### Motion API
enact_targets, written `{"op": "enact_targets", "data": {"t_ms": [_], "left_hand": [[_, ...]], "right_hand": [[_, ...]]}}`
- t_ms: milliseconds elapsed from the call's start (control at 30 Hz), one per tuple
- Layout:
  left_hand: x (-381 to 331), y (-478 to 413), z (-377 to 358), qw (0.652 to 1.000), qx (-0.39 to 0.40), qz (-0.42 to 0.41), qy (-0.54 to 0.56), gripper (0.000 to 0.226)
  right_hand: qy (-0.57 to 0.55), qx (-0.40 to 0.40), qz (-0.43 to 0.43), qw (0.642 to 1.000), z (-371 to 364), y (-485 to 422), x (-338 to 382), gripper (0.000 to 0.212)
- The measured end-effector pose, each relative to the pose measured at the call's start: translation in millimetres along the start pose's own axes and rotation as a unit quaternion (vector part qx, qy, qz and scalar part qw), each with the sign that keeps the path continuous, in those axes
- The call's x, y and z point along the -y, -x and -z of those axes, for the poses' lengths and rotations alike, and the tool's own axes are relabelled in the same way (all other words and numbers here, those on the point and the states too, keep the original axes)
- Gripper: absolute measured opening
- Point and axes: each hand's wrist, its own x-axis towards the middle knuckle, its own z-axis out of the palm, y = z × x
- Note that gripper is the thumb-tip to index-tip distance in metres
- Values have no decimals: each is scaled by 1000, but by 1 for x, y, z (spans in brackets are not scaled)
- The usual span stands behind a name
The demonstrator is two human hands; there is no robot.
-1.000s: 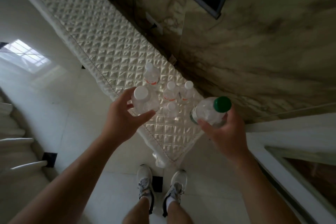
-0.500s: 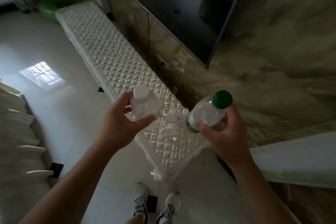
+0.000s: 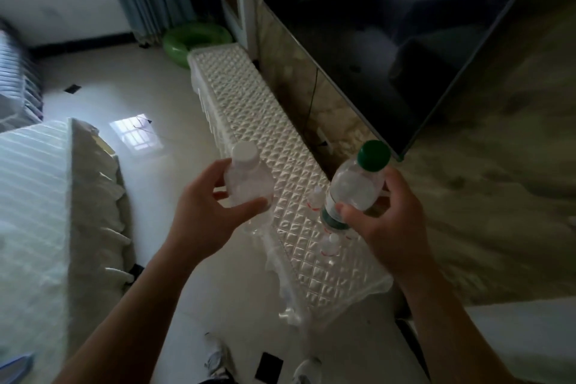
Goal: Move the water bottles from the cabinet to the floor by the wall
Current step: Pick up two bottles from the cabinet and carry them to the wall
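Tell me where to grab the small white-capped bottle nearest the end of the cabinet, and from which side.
Grip the small bottle around its shoulder, just under the cap, coming from above and from the floor side. It stands upright, and the right hand with its green-capped bottle hangs over the wall side. Both hands are full, the left hand holding a white-capped bottle, so free one first.
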Motion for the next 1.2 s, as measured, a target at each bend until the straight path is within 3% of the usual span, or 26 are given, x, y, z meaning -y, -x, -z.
{"op": "enact_targets", "data": {"t_ms": [700,1200], "left_hand": [[110,-58,243,993,-100,43,36,70],[169,-156,324,979,-186,83,-9,62]], "right_hand": [[0,79,42,996,-267,-75,121,63],[-20,177,95,979,-394,-209,150,70]]}}
